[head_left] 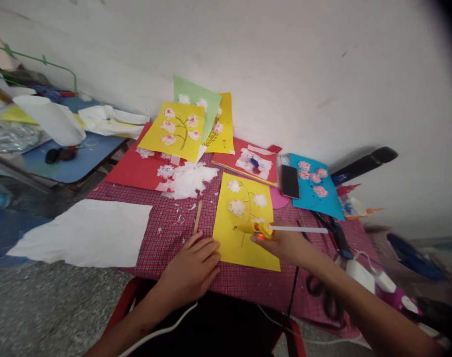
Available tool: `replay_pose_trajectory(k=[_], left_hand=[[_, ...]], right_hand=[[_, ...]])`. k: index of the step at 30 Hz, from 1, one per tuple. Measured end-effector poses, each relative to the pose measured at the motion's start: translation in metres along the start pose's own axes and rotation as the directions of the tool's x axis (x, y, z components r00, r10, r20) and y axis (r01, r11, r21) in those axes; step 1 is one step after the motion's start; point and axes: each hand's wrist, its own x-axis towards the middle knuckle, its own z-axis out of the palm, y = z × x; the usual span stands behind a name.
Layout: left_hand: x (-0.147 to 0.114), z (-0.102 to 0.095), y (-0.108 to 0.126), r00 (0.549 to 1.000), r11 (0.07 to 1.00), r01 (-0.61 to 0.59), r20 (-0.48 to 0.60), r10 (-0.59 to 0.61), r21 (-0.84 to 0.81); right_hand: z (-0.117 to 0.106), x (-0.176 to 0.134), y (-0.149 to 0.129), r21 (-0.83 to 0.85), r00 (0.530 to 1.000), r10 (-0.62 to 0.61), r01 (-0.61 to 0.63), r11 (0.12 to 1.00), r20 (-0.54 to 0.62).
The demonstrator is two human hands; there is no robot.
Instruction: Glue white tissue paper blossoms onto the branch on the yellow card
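A yellow hot glue gun (252,227) is gripped in my right hand (283,247), its nozzle pointing left. A white glue stick (302,229) sticks out of its back, and a small red light glows on it. Beneath the gun lies a yellow sheet (229,250) with a drawn stem and white tissue-paper blossoms (236,207). My left hand (194,267) lies flat with fingers stretched, fingertips at the sheet's left edge. Just above that hand is a wooden pencil (198,217). Part of the drawing is covered by the gun and my right hand.
Finished flower pictures (175,130) lean at the back wall. Torn white tissue (190,179) and a white sheet (88,233) lie left. A phone (290,181), a blue flower picture (315,186), black scissors (324,297) and a white plug adapter (360,276) are right. Cords cross my lap.
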Motion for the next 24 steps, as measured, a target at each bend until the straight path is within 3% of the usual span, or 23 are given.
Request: replay_pose_trajectory(k=[12, 24], left_hand=[[0.001, -0.002, 0.000, 1.000, 1.000, -0.002, 0.001, 0.002, 0.008], [0.000, -0.001, 0.000, 1.000, 1.000, 0.005, 0.020, -0.005, 0.010]], right_hand=[[-0.003, -0.008, 0.000, -0.009, 0.996, 0.063, -0.063, 0.998, 0.062], [-0.008, -0.016, -0.005, 0.123, 0.998, -0.011, 0.003, 0.992, 0.066]])
